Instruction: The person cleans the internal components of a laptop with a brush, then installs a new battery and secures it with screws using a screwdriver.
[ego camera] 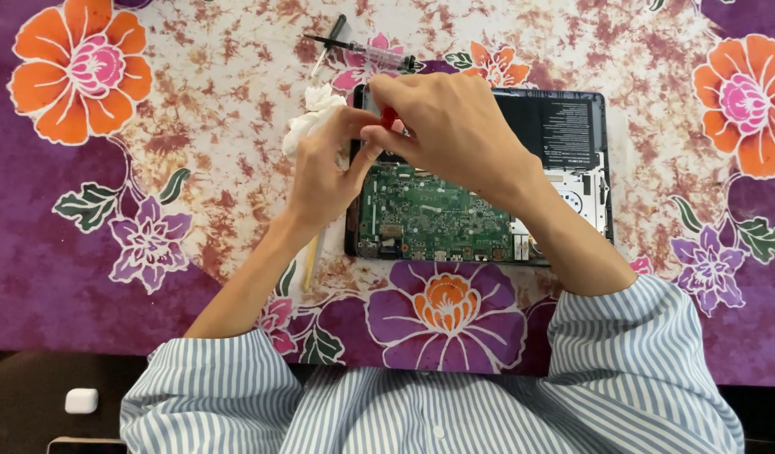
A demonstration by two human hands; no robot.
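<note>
On the floral cloth [194,109] that covers the tabletop, going from the left, a crumpled white tissue [313,118] lies just beside the opened laptop [564,126], and the left hand [324,172] is raised next to it, thumb and fingers drawn together toward a small red object [389,118]. That red piece, probably a tool handle, is pinched in the right hand [450,126], whose fingers are closed around it above the top left corner of the machine; little of it shows. Beyond the hands, two slim screwdrivers [362,52] lie crossed on the cloth. The laptop rests on its back with the cover off, its green circuit board [429,214] bare, studded with small parts, and a black battery panel at the upper right. As a judgement, a slip of the pinched piece could scratch the exposed board, since both hands work close above it, and any small loose part dropped onto the busy pattern would be hard to spot.
</note>
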